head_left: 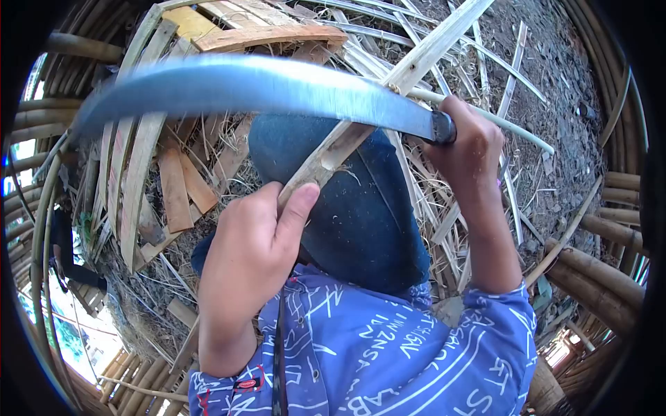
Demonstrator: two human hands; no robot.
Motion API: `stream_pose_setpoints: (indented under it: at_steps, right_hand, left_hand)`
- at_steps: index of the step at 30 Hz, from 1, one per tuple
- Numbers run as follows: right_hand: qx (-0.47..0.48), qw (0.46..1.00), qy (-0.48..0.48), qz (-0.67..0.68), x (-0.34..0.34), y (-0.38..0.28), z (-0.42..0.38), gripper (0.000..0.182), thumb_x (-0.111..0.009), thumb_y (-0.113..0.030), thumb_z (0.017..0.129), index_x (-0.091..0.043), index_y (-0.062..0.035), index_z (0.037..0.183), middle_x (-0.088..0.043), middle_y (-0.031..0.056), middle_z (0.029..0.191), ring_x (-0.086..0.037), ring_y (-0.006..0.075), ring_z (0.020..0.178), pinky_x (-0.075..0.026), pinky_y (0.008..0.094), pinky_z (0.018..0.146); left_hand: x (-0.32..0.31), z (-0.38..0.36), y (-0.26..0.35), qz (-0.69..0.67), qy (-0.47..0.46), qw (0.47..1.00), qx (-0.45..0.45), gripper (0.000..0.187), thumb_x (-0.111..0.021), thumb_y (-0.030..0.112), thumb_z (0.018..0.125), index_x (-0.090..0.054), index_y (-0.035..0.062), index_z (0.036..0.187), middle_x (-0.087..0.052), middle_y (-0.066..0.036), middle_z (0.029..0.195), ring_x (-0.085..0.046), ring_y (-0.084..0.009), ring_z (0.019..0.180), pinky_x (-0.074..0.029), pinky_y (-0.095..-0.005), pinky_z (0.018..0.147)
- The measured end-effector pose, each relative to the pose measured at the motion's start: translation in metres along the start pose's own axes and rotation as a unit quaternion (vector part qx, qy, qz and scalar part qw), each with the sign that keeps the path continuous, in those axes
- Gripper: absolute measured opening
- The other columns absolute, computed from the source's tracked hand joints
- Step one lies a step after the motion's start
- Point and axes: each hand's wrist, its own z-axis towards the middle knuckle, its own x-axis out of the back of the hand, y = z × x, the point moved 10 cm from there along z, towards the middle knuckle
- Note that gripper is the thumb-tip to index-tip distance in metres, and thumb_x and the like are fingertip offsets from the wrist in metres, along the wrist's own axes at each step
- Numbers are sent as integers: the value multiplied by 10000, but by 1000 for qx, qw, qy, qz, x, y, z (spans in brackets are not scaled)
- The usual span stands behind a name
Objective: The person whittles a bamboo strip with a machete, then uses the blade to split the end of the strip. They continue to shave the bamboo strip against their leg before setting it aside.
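Note:
A pale split bamboo strip (409,69) runs diagonally from lower left to upper right above dark-clad legs. Its lower end is in my left hand (253,253), with the thumb pressed on top. My right hand (472,139) is wrapped round the dark handle of a long curved knife (277,87). The blade crosses over the strip and reaches far to the left, its outer part blurred. Whether the edge touches the strip is hard to tell. A pale notch shows on the strip near my left thumb.
Split wood and bamboo pieces (142,173) lie at the left, beside an orange-brown curved piece (270,36). Thin strips and shavings cover the ground (555,173). Bamboo poles (603,277) stand at the right, with more along the left. Something dark is partly visible at the left edge.

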Motion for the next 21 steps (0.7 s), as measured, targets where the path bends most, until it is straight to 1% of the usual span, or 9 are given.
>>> stream_pose_setpoints:
  at_steps: [1, 3, 9, 11, 12, 17, 19, 20, 21]
  right_hand:
    - [5, 1000, -3, 2, 2, -11, -5, 305, -741, -81, 595, -563, -67, 842, -607, 131, 702, -629, 311, 644, -489, 409, 556]
    - [-3, 996, -35, 76, 2, -31, -17, 297, -756, -96, 590, -573, -64, 822, -602, 124, 720, -625, 311, 654, -484, 399, 553]
    - [13, 993, -104, 60, 1, -16, -15, 204, -725, -89, 635, -576, -34, 764, -587, 134, 703, -617, 332, 680, -468, 440, 587]
    - [10, 972, -200, 121, -19, -16, -23, 194, -720, -91, 626, -584, -30, 751, -605, 149, 692, -622, 336, 676, -477, 438, 605]
    - [13, 969, -205, 134, -21, -18, -24, 181, -710, -96, 618, -593, -34, 742, -612, 155, 661, -626, 340, 664, -487, 427, 610]
    - [27, 970, -180, 162, -20, -21, -24, 162, -709, -112, 617, -627, -52, 743, -605, 148, 622, -622, 343, 619, -491, 423, 571]
    - [-22, 982, -150, 108, -25, 13, -14, 137, -710, -109, 616, -633, -46, 710, -608, 155, 619, -625, 340, 606, -494, 413, 559]
    - [-93, 983, -124, 102, -18, 35, -5, 109, -694, -93, 637, -657, -42, 726, -619, 162, 629, -631, 333, 599, -501, 393, 565]
    - [-97, 985, -72, 124, -12, 40, 3, 151, -682, -90, 661, -679, -36, 802, -630, 174, 649, -639, 321, 601, -511, 381, 587]
  left_hand:
    - [1, -1, -1, 6, 4, 1000, 9, 526, -506, 392, 944, -517, -76, 702, -455, -231, 559, -457, -355, 499, -397, -402, 523]
    - [2, -1, -4, -10, 0, 1000, 3, 520, -506, 387, 945, -520, -76, 709, -452, -227, 558, -445, -349, 498, -393, -398, 522]
    - [-3, 0, -11, -34, -16, 999, 6, 499, -509, 368, 947, -525, -74, 716, -432, -208, 551, -417, -299, 496, -385, -384, 526]
    - [0, 0, -10, -36, -11, 999, -4, 496, -511, 364, 947, -520, -73, 711, -426, -204, 551, -410, -280, 496, -382, -382, 527]
    - [0, 0, -10, -35, -18, 999, -3, 495, -511, 360, 947, -514, -71, 705, -426, -206, 554, -407, -280, 497, -381, -383, 529]
    - [-2, -1, -8, -33, -17, 999, -16, 499, -511, 357, 949, -497, -72, 695, -414, -199, 547, -382, -275, 491, -367, -383, 517]
    - [-1, -3, -5, -27, 0, 1000, -14, 506, -511, 366, 949, -495, -74, 700, -396, -181, 540, -357, -247, 491, -358, -372, 505]
    - [-1, -3, -3, -26, -1, 1000, -13, 506, -511, 366, 949, -495, -74, 700, -396, -181, 540, -357, -247, 491, -358, -372, 505]
    - [-1, -3, -3, -14, 5, 1000, 0, 509, -511, 371, 949, -494, -74, 701, -396, -179, 537, -357, -248, 488, -358, -372, 501]
